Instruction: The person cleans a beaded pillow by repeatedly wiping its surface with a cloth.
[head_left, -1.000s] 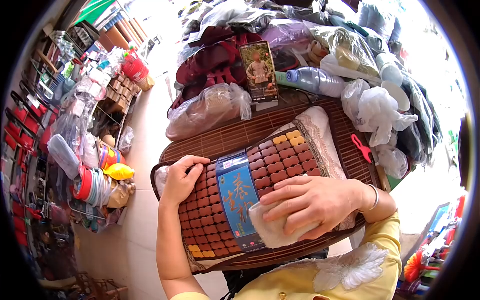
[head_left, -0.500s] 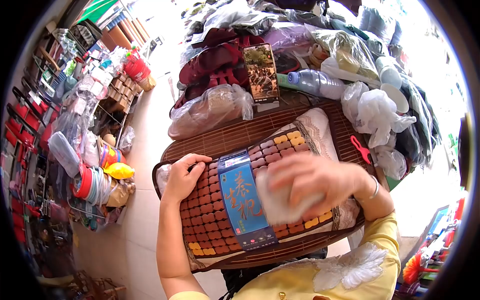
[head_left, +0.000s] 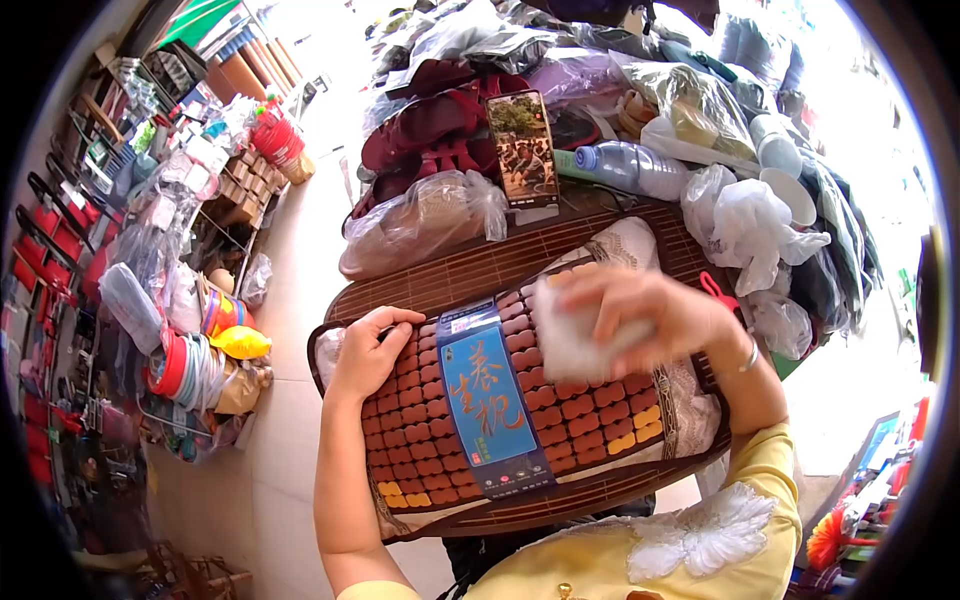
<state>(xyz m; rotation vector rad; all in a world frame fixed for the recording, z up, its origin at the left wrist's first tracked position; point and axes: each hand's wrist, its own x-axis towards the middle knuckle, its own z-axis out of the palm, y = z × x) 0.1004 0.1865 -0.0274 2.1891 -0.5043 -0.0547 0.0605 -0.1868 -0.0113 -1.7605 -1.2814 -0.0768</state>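
Slatted mat (head_left: pixel 450 268) — pillow (head_left: pixel 415 440) on top, filled clear bags (head_left: pixel 420 222) beyond.

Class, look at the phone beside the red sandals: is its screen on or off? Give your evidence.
On: the phone displays a bright, coloured picture, with greenery above and small figures below.

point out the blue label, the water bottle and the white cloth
blue label (head_left: pixel 486 395): head view, middle of its printed front
water bottle (head_left: pixel 628 168): head view, middle of its side
white cloth (head_left: pixel 572 345): head view, blurred, lower left part
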